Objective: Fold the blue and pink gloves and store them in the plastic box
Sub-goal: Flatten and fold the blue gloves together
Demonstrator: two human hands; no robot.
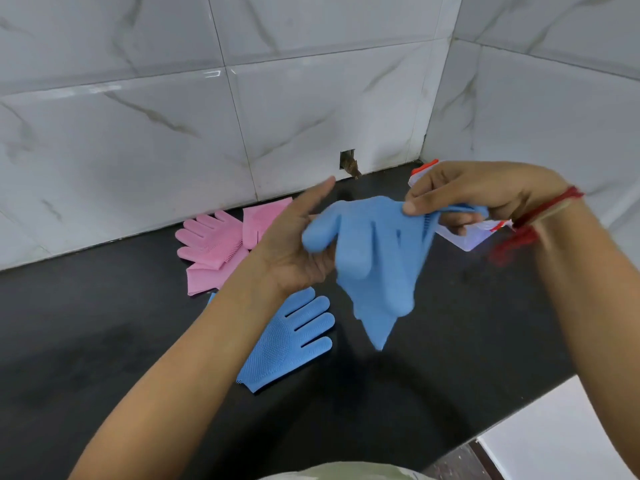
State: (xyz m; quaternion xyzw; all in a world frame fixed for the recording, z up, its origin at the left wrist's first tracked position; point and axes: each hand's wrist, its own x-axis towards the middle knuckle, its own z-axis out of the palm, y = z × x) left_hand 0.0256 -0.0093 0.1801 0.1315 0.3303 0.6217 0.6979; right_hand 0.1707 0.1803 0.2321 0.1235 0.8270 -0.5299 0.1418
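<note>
Black worktop (pixel 104 341) set into a corner of white marble-look tiled wall (pixel 138 133), front edge cutting diagonally at lower right with pale floor beyond. Nearest: second blue glove (pixel 287 341) lying flat, bristle side up, fingers spread toward upper right, partly under the left forearm. Above it, held off the surface: first blue glove (pixel 374 258), hanging limp and bunched, cuff dangling down. Left hand (pixel 298 244) mostly open, palm up, index extended, supporting the glove's thumb side rather than clamping it. Right hand (pixel 485 195) with grip closed, thumb and fingers pinching the glove's upper edge near the fingers. Further back: pink gloves (pixel 221 244), two overlapping, flat against the wall base, untouched. Farthest: plastic box (pixel 464 237), clear with orange-red clips, in the corner, mostly hidden behind the right hand; cannot tell if lid on or off. Step in hand, judging by layout: folding first blue glove, nothing stored yet. Next move likely needs the fold made in the air or laid down on free surface, then a short reach back-right to the box. Open room: plenty centre and front-left; tight at the corner by the box; diagonal edge close at right, so worth keeping the dangling cuff inboard.
</note>
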